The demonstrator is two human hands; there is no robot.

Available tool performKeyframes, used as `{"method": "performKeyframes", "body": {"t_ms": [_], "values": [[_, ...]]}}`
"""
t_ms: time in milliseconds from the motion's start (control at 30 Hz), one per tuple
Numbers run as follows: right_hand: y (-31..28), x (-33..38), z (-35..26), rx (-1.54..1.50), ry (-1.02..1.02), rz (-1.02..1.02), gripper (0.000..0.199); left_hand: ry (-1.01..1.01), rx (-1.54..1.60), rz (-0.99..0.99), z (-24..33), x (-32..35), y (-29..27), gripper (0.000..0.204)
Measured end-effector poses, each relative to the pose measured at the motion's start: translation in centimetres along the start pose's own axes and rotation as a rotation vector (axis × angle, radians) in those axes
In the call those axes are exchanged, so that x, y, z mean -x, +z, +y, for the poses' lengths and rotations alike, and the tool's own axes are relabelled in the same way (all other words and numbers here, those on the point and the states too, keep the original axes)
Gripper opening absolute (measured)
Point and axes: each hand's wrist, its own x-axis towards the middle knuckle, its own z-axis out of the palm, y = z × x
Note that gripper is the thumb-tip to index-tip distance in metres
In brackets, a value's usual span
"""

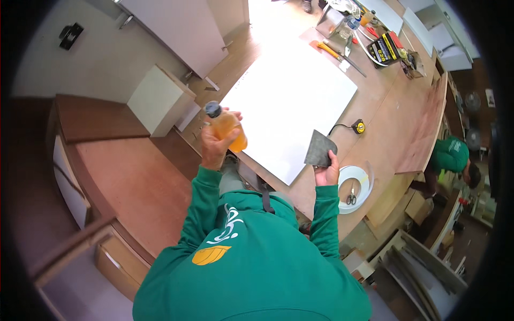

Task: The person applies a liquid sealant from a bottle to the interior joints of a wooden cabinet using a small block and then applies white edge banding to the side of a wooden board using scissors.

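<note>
My left hand (216,142) is wrapped round a plastic bottle (229,131) of orange liquid, its dark cap on. The bottle is tilted a little, over the near left edge of a large white panel (289,96) on the workbench. Held by its lower edge between thumb and fingers, a flat dark grey piece with one rounded corner (319,149) is in my right hand (327,172), over the panel's near right edge. The fingers behind that piece are mostly hidden.
Right of the panel lie a yellow tape measure (358,127) and a white coil of strip (364,184) with scissors (351,199) inside it. A hammer (329,51), tools and a black-yellow box (383,50) are at the far end. A person in green (451,154) bends at the right.
</note>
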Motion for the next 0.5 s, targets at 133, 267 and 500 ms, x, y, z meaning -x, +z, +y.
{"method": "performKeyframes", "body": {"t_ms": [133, 267, 500], "values": [[0.2, -0.2, 3.3, -0.106, -0.115, 0.112, 0.033, -0.169, 0.021, -0.206, -2.6, -5.3, -2.0, 0.056], [4.4, 0.5, 8.2, -0.214, -0.247, 0.32, 0.027, -0.245, 0.015, -0.376, -5.8, -9.9, -5.1, 0.057], [7.2, 3.6, 11.8, -0.237, -0.204, 0.343, 0.031, -0.326, -0.069, -0.414, -6.1, -14.1, -8.3, 0.052]]}}
